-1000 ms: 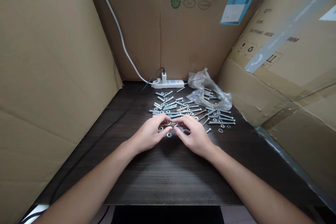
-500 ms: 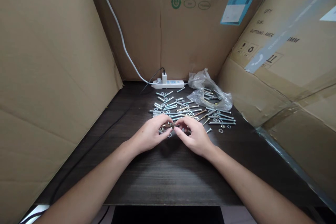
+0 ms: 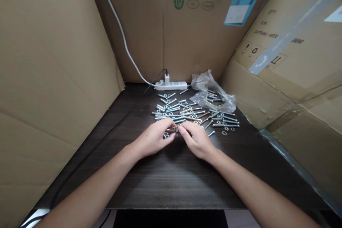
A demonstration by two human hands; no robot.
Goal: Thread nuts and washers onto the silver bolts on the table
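Close together over the near edge of the scattered hardware, both my hands work on one gold-coloured bolt (image 3: 171, 130) held roughly level. My left hand (image 3: 153, 136) is closed, its thumb and fingers gripping the bolt's left part. My right hand (image 3: 196, 138) pinches at the right end, by what looks like a nut (image 3: 176, 130); its fingertips hide that end. Just under my left fingers, small washers or nuts (image 3: 166, 135) show in part. Beyond my hands lie several silver bolts (image 3: 173, 109), some gold bolts (image 3: 204, 114) and loose washers (image 3: 224, 133).
A clear plastic bag (image 3: 227, 101) with more bolts lies at the back right. Behind the hardware stands a white power strip (image 3: 175, 85) with a plugged-in adapter. A black cable (image 3: 107, 133) crosses the dark table (image 3: 171, 185) on the left. Cardboard walls (image 3: 144, 35) enclose three sides.
My right hand has closed in, its fingers drawn more tightly together at the bolt's end. More of the bolt and nut shows between my hands.
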